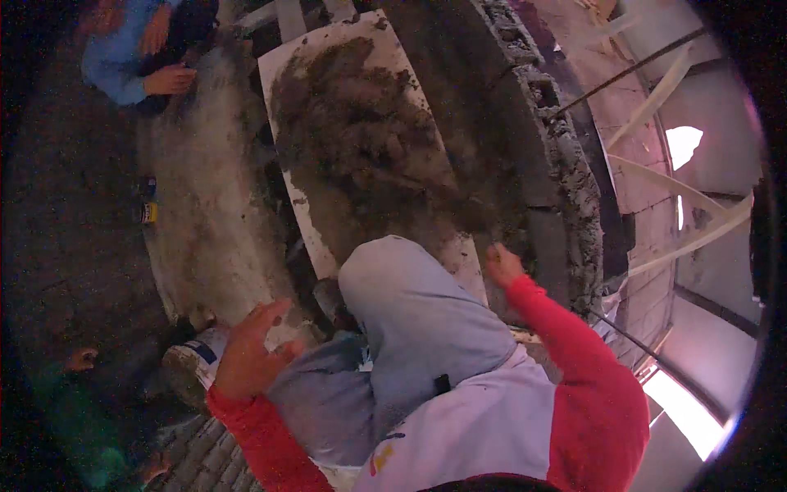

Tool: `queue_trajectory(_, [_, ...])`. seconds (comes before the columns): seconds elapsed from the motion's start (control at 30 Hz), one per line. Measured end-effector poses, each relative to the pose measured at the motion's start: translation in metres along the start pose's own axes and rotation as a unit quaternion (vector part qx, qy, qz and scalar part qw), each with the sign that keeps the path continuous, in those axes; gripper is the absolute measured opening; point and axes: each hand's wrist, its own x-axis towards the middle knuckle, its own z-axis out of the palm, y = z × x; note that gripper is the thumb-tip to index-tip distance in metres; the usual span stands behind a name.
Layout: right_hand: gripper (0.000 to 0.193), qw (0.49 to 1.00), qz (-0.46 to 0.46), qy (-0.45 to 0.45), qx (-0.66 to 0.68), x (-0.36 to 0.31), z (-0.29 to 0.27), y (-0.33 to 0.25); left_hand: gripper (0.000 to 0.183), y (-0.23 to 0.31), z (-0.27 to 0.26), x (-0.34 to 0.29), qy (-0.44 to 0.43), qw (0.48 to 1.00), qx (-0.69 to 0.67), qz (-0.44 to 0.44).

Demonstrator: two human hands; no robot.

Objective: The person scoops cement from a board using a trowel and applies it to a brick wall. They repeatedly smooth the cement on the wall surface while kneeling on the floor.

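Note:
My left hand [252,348] is raised beside my bent knee, its fingers apart and nothing in them. It is nearest to a whitish bucket [182,365] with a dark blue patch, which lies tilted at the left. My right hand [502,264] is closed at the right edge of a white board [305,230]. What it grips is too dark to make out. Dark wet mortar [352,115] is spread over most of the board, which runs away in front of my knee.
A rough block wall [566,172] runs along the right, with pale slanted poles [656,98] beyond it. On the left lies a dusty pale slab [205,189], a small yellow-labelled can [147,213] at its edge. One person's hand [170,79] rests far left; someone in green [82,426] is near left.

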Motion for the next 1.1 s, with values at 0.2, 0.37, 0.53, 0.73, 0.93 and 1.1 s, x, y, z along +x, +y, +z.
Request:
queue_trajectory(0.2, [0.042, 0.990, 0.001, -0.136, -0.039, 0.036, -0.034, 0.028, 0.062, -0.003, 0.001, -0.011, 0.005, 1.000, 0.027, 0.007])
queue_trajectory(0.37, [0.042, 0.985, -0.129, -0.102, -0.049, 0.141, 0.045, -0.063, 0.063, 0.007, 0.003, -0.013, 0.017, 1.000, -0.011, -0.006])
queue_trajectory(0.53, [0.040, 0.975, -0.086, -0.196, 0.052, 0.130, 0.023, -0.112, 0.056, 0.003, 0.003, -0.013, 0.010, 1.000, -0.013, -0.015])
queue_trajectory(0.73, [0.031, 0.950, -0.008, -0.223, 0.220, 0.058, -0.043, -0.058, 0.053, 0.012, 0.010, 0.022, -0.011, 1.000, -0.003, -0.013])
queue_trajectory(0.93, [0.036, 0.975, 0.035, -0.067, 0.207, -0.061, -0.092, 0.007, 0.053, -0.002, 0.026, 0.072, -0.074, 0.994, -0.086, 0.002])
queue_trajectory(1.1, [0.024, 0.953, 0.223, 0.153, 0.135, -0.175, -0.132, 0.038, 0.056, 0.008, 0.023, 0.121, -0.113, 0.991, 0.011, 0.068])
